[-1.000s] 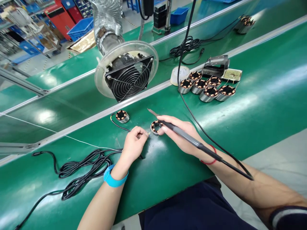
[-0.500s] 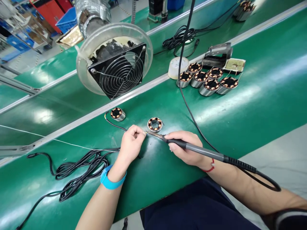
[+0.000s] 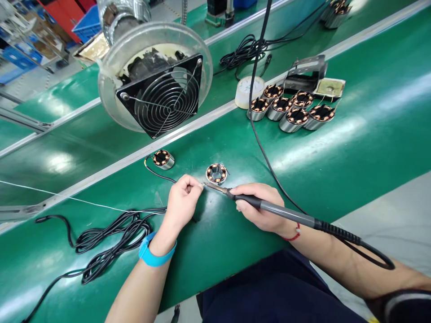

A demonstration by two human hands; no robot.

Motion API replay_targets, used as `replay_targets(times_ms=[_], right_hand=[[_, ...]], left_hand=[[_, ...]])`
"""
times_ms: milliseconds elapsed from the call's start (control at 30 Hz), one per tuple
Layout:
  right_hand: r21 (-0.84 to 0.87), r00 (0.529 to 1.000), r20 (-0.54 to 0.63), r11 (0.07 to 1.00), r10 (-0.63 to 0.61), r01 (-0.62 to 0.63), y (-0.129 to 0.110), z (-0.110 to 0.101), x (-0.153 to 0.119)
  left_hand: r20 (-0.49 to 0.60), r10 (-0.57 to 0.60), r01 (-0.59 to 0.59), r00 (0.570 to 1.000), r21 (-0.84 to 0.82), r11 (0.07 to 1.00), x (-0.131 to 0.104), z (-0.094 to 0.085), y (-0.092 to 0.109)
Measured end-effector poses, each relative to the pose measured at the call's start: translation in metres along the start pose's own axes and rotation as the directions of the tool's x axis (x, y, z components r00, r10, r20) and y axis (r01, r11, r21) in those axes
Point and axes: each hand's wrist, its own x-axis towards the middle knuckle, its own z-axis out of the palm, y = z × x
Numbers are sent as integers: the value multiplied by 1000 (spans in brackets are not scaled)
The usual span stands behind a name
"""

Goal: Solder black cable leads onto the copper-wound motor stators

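My right hand (image 3: 262, 206) is closed round the handle of a soldering iron (image 3: 288, 216), held like a pen with its tip pointing left. The tip meets or nearly meets the fingertips of my left hand (image 3: 182, 206). That hand is pinched on a thin wire end, of which only a tiny light bit shows. Just behind the iron's tip lies a ring-shaped motor stator (image 3: 218, 181) with copper coils. Another stator in a metal sleeve (image 3: 165, 162) stands behind my left hand, and its black cable (image 3: 160, 175) runs toward that hand.
Coiled black cable (image 3: 114, 235) lies left of my left wrist. A round fume extractor with a fan grille (image 3: 171, 107) overhangs the bench's back. Several stators (image 3: 292, 120), a tape roll (image 3: 248, 94) and an iron stand (image 3: 305, 74) sit back right. The iron's cord (image 3: 264, 152) hangs across.
Both hands and the iron hold almost the same pose, with the tip still at my left fingertips. The whole view has shifted slightly.
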Motion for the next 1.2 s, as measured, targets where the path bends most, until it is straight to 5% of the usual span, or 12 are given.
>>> replay_targets(times_ms=[400, 667, 767, 967, 1200], right_hand=[[0, 1000, 8, 1000, 26, -26, -1, 0, -1], [-64, 952, 271, 990, 141, -129, -3, -3, 40], [-143, 943, 311, 987, 116, -74, 5, 6, 52], [-176, 973, 224, 981, -45, 86, 19, 23, 43], [-143, 982, 178, 986, -56, 82, 19, 25, 33]], left_hand=[[-4, -4, 4, 1000, -4, 1000, 0, 1, 2], [7, 4, -4, 1000, 5, 1000, 0, 0, 3], [3, 3, -3, 1000, 3, 1000, 0, 0, 3], [5, 5, -5, 1000, -6, 1000, -1, 2, 4], [0, -3, 3, 1000, -19, 1000, 0, 1, 2]])
